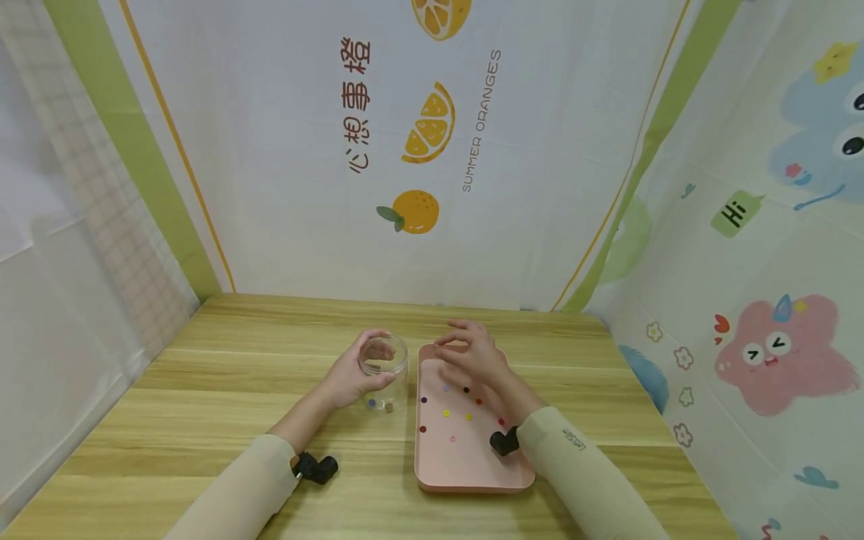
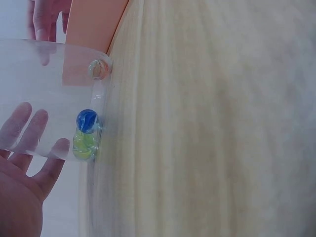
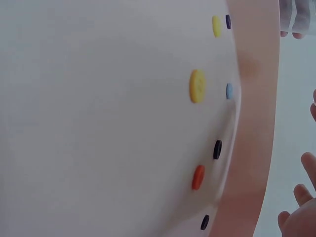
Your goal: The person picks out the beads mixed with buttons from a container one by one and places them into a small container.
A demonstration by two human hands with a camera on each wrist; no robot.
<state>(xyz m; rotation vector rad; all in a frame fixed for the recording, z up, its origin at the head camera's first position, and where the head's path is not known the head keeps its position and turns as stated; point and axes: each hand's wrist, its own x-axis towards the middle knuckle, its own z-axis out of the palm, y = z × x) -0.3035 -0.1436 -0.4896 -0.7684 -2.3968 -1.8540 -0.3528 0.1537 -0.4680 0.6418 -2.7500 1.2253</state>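
Observation:
My left hand (image 1: 352, 375) grips a clear open-topped jar (image 1: 398, 386), its fingers curled round the side. At the bottom of the jar lie a blue marble (image 2: 87, 121), a yellow-green marble (image 2: 84, 144) and a clear marble with an orange swirl (image 2: 98, 69). My right hand (image 1: 475, 356) is over the far end of a pink tray (image 1: 427, 469), fingers loosely bent and nothing visible between them. Several small buttons are scattered in the tray, among them a yellow button (image 3: 197, 86), a red button (image 3: 198, 177) and a black button (image 3: 217, 149).
The jar is on the wooden table (image 1: 202, 420), just left of the tray. A white printed cloth (image 1: 290, 187) hangs behind the table's far edge, and a patterned curtain (image 1: 776, 262) lines the right side. Each wrist wears a small black camera.

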